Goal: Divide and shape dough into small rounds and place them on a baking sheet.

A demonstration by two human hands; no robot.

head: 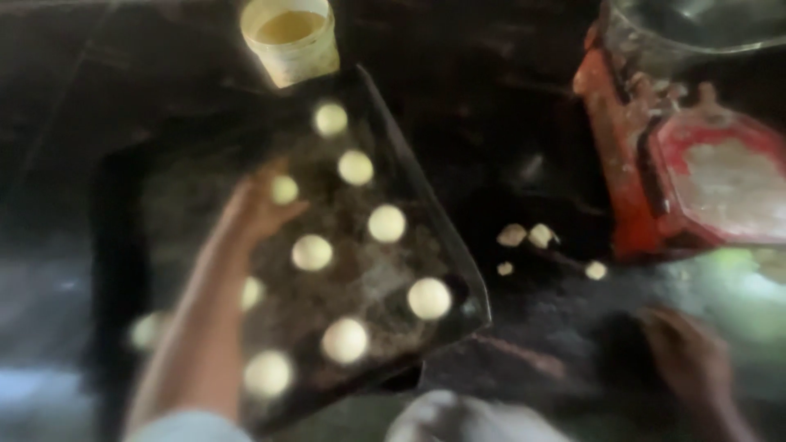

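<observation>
The left hand [258, 209] reaches over the baking tray [123, 245] with a pale dough ball [284, 190] at its fingertips; blur hides whether the fingers pinch it or only touch it. The right hand [684, 356] lies on the dark tabletop [491, 123] well to the right of the tray, and its grip cannot be told either.

The tray is the largest thing, a dark, floured sheet lying askew, its right edge running diagonally down to a corner near the bottom middle. About eleven dough balls sit on it in loose rows, counting the one at the left hand; two of them, left of the forearm, are smeared by blur. The tray's upper left part is bare.

Right of the tray, across a strip of bare tabletop, stands a red scale [655, 180] with a metal bowl [696, 29] above it. Touching the tray's top edge is a cream tub [291, 41]. Four small dough scraps [528, 237] lie between the tray and the scale.
</observation>
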